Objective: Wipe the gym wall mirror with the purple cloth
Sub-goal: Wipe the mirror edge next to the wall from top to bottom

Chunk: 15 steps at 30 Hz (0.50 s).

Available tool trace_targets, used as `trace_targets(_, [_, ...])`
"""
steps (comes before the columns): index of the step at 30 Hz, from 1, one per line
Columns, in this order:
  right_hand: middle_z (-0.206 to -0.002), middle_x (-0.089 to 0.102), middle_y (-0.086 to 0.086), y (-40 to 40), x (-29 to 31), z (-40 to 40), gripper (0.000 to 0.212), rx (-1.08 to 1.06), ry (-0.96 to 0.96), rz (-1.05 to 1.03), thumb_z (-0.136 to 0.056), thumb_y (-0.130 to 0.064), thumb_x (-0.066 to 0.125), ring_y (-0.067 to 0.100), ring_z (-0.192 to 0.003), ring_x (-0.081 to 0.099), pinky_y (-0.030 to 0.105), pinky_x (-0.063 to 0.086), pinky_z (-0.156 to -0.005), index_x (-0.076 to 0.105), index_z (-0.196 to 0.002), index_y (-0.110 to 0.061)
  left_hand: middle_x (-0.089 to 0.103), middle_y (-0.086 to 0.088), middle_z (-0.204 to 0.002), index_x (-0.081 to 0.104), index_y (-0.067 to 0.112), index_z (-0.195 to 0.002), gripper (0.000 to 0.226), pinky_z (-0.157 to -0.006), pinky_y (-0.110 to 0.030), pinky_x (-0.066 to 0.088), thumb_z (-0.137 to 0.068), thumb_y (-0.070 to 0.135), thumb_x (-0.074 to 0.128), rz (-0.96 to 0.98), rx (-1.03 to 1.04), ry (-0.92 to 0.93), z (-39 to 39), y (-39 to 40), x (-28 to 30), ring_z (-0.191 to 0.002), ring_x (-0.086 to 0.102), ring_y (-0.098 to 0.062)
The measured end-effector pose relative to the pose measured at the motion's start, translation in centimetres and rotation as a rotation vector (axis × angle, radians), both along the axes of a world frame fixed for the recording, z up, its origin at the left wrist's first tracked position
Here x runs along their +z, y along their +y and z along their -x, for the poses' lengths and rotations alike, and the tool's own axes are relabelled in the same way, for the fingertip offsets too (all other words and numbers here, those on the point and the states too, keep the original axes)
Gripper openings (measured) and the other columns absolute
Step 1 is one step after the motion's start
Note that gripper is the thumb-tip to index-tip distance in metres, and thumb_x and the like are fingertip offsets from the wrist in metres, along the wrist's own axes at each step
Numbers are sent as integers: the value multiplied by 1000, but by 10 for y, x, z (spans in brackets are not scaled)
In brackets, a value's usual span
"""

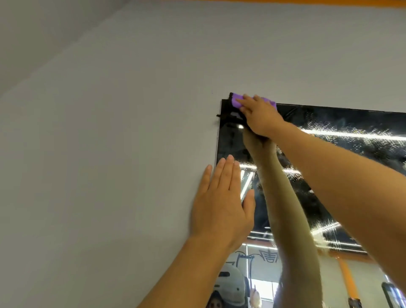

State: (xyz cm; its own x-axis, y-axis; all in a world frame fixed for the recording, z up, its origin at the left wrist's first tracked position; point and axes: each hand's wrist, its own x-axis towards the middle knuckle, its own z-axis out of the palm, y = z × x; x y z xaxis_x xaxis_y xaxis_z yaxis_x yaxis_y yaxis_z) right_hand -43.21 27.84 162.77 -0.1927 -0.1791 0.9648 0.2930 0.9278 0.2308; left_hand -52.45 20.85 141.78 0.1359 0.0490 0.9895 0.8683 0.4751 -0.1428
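Note:
The wall mirror [342,158] fills the right half of the view, and its top left corner is high up. My right hand [260,115] presses the purple cloth [238,101] against that top corner, fingers spread over it. My left hand [222,204] lies flat with straight fingers across the mirror's left edge, partly on the wall. Spray droplets and streaks cover the glass to the right. The reflection of my right arm shows in the glass below the cloth.
A plain grey wall [109,164] spreads left of and above the mirror. An orange strip [329,2] runs along the top of the wall. The glass reflects ceiling lights, orange beams and gym equipment at the bottom.

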Motion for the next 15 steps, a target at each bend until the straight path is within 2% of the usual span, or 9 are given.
trace_targets(3, [-166, 20, 8, 2, 3, -1, 47, -21, 0, 15, -110, -17, 34, 32, -153, 13, 46, 11, -123, 29, -157, -20, -14, 3, -164, -15, 20, -153, 80, -102, -26, -31, -81, 55, -16, 24, 66, -16, -4, -4, 2, -149, -17, -11])
trace_targets(8, [-164, 25, -4, 26, -83, -11, 45, 99, -80, -148, -109, -27, 38, 20, -153, 13, 38, 7, -124, 38, -153, -24, -10, 2, -165, -7, 18, -157, 88, -102, -22, -30, -78, 57, -16, 15, 54, -52, -10, -1, 1, -150, -14, -11])
trace_targets(10, [-164, 23, -9, 34, -102, -18, 48, 96, -130, -180, -106, -37, 42, 15, -153, 10, 35, 5, -123, 36, -154, -29, -5, 0, -166, -4, 17, -157, 86, -101, -22, -30, -81, 55, -13, -5, 64, -66, -12, 0, 0, -151, -11, -12])
trace_targets(12, [-165, 19, -11, 32, -88, -21, 56, 70, -162, -177, -103, -48, 44, 13, -154, 8, 35, 4, -123, 33, -155, -32, -5, -1, -166, -4, 17, -157, 87, -101, -22, -29, -80, 56, -14, -16, 64, -82, -14, 2, 1, -149, -15, -12])
trace_targets(15, [-166, 17, -3, 29, -38, -17, 57, -12, -119, -143, -104, -49, 40, 22, -154, 10, 39, 5, -123, 30, -156, -28, -17, 1, -164, -12, 18, -156, 91, -99, -22, -30, -74, 57, -20, -11, 66, -125, -17, 5, 2, -136, -31, -7])
